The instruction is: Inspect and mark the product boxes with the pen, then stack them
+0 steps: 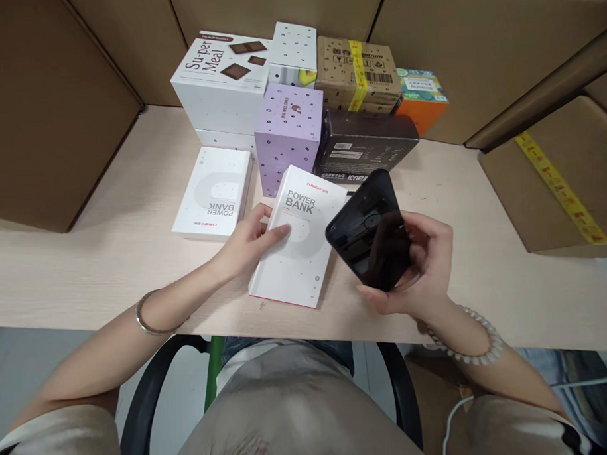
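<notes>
1. The bare left hand (254, 241) is gripping a white rectangular cardboard "POWER BANK" box (297, 261), thumb lying across its face, fingers curling around the left edge
2. The bare right hand (429, 266) is clamping a glossy black flat smartphone (371, 235) between thumb and fingers, holding it slanted, just right of the box
3. The box is leaning on the near side of a lilac speckled cardboard carton (290, 115); whether it is touching the pale wood-look table (477, 274), I cannot tell

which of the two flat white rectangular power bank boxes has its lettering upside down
The leftmost power bank box, beyond the person's left hand: its lettering is inverted, while the held power bank box reads upright.
</notes>
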A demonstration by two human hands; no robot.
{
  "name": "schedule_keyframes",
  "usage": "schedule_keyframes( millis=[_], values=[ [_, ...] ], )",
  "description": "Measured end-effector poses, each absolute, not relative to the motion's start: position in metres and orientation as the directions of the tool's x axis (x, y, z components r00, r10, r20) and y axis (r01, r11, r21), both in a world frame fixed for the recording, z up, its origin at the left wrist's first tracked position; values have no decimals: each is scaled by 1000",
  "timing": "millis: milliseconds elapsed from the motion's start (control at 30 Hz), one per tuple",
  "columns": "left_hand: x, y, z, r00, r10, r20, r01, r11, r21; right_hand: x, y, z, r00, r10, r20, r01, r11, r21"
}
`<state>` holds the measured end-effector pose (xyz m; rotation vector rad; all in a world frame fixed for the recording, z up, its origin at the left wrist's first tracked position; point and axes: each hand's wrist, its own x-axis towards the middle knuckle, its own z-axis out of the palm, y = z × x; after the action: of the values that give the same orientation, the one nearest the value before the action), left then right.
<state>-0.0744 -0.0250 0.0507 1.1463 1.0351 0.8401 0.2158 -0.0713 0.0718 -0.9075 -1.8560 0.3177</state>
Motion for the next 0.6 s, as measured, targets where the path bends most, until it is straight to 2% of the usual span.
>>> schedule_keyframes(
  millis=[300,600],
  values=[
    [-76,-24,47,333,920,-205,6,216,976,217,-71,60,-144,795,589,485,575,-659],
    [-76,-25,46,339,917,-210,3,222,975,216,-70,61,-121,754,645,481,613,-627]
  ],
)
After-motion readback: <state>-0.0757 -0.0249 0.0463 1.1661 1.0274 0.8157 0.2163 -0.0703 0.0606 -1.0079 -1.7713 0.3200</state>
